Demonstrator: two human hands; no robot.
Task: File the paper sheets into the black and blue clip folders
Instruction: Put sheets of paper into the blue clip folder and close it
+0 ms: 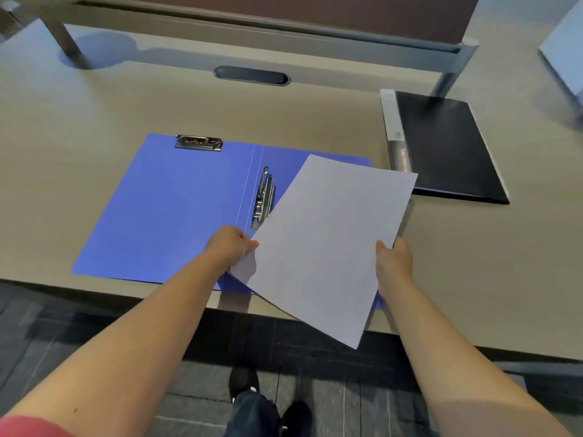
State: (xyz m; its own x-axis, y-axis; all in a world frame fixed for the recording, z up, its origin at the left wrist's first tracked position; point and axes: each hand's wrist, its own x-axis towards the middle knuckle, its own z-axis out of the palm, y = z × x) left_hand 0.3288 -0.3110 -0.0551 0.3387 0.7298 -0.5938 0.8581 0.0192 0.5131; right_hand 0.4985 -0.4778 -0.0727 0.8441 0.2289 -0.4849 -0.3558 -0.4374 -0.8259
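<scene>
1. Office-looking setup: a pale wood-grain desk (pixel 94 105) with a partition frame along the back and a dark cable slot (pixel 251 75) in the middle. Dark tiled floor below, and the person's shoes poke out at the bottom.

2. The blue clip folder (pixel 164 209) lies open flat near the front edge of the desk. It's got a small top clip (pixel 198 142) on the left panel and a long spine clip (pixel 263 200) just right of the fold.

3. The black clip folder (pixel 448 146) sits closed, well off to the right and further back.

4. Both hands have a stack of white paper sheets (pixel 328 244), held up over the right panel of the blue folder. Left hand (pixel 232 246) is pinched on the left edge, thumb on top. Right hand (pixel 394 261) is closed on the right edge, thumb showing on top.

5. The key bit: the sheets are twisted clockwise, their long axis running from the near-right corner, which hangs out past the desk edge, to the far-left. The spine clip runs nearly straight away from the person, right next to the left hand, and the paper already covers its lower end.

6. So I'd guess the stack needs rotating back until its left edge lines up along that clip. Can't tell whether the clip's lever is up or down.
</scene>
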